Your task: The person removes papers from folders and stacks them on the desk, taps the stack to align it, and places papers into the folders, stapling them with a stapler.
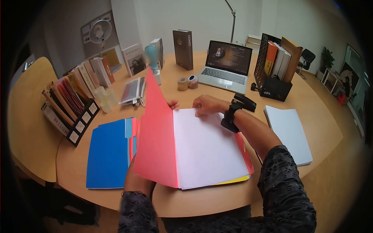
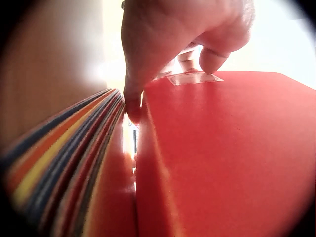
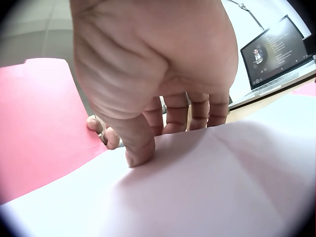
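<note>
A red folder [image 1: 158, 143] lies open before me, its left cover raised and a stack of white paper [image 1: 210, 149] inside. My left hand [image 1: 173, 103] shows only its fingertips at the folder's far end, the rest hidden behind the cover. In the left wrist view that hand grips the red folder [image 2: 222, 143] near a clear label, its thumb in the narrow gap beside the cover. At the paper's far edge, my right hand [image 1: 210, 105] pinches the sheets, thumb [image 3: 139, 150] on top and the other fingers over the edge. Beneath the paper a yellow folder [image 1: 233, 180] peeks out.
A blue folder [image 1: 107, 155] tops a stack on the left; another pile of white paper [image 1: 288, 136] lies right. Behind stand a laptop [image 1: 225, 70], tape rolls [image 1: 182, 84], a black stapler [image 1: 245, 102], a black file holder [image 1: 274, 91] and a rack of files [image 1: 82, 122].
</note>
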{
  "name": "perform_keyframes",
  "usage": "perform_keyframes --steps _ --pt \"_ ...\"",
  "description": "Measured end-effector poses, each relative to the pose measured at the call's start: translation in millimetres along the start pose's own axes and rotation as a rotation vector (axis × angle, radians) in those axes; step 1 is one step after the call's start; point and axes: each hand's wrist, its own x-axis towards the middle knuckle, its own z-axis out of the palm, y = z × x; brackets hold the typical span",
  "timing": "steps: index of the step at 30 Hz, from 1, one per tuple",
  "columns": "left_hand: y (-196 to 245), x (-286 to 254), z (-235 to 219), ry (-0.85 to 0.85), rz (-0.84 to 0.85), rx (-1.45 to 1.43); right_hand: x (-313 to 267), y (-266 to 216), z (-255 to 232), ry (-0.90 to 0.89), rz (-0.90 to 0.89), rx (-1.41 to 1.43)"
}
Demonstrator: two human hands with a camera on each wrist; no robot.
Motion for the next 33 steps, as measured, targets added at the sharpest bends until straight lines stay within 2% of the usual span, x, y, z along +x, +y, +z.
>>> perform_keyframes --steps 1,3,5,7,9,11,13,14,15,16,17,19,24,27,29,30,31,33 --pt "-1.1 1.5 2.6 -0.002 0.004 -0.002 0.1 -0.5 -0.6 0.007 -0.011 -0.005" --pt "-24.2 -42.2 -20.9 -0.007 0.008 -0.006 -0.4 2.6 0.3 0.013 -0.016 -0.008" --pt "-18.2 -40.6 -20.9 -0.018 0.010 -0.012 -1.6 8.6 0.9 0.160 -0.055 -0.059" --pt "0.5 2.0 -0.8 -0.034 0.009 -0.021 -12.7 10.2 -14.6 0.221 -0.026 -0.075" --pt "1.8 9.5 2.1 -0.051 0.011 -0.030 -26.8 11.6 -38.5 0.283 0.003 -0.095" --pt "-3.2 12.8 9.3 -0.069 0.019 -0.040 -45.2 18.2 -62.6 0.346 0.206 -0.342" --pt "-8.9 -4.8 -5.3 -0.090 0.034 -0.048 -64.6 51.6 -66.1 0.613 0.198 -0.505" --pt "2.4 7.7 -2.8 -0.101 0.043 -0.051 -74.0 61.1 -68.6 0.617 0.200 -0.512" --pt "-17.2 -42.2 -40.5 -0.111 0.054 -0.054 -82.8 68.4 -70.6 0.542 0.323 -0.563" --pt "-21.9 -44.7 -37.6 -0.122 0.065 -0.056 -91.2 70.4 -72.4 0.465 0.445 -0.610" --pt "-24.0 -37.7 -29.6 -0.131 0.075 -0.056 -98.6 72.3 -72.6 0.471 0.446 -0.614" --pt "-29.2 -42.4 -28.8 -0.146 0.098 -0.054 -110.4 74.1 -71.6 0.264 0.555 -0.456" --pt "-22.1 -29.9 -22.1 -0.161 0.144 -0.049 -108.5 109.5 -58.8 0.344 0.427 -0.489" --pt "-11.3 -9.3 -8.6 -0.166 0.165 -0.042 -100.2 98.0 -58.5 0.358 0.344 -0.444" --pt "-14.9 -11.5 -7.5 -0.178 0.225 0.024 -82.5 84.3 -57.5 0.452 0.226 -0.468" --pt "-16.9 -12.9 -6.2 -0.192 0.284 0.088 -71.0 72.5 -57.4 0.449 0.159 -0.452" --pt "-15.7 -15.2 -5.4 -0.189 0.275 0.099 -62.4 49.0 -56.2 0.447 0.093 -0.428" --pt "-10.1 -20.9 1.4 -0.234 0.260 0.056 -47.1 32.6 -49.0 0.398 0.028 -0.375"
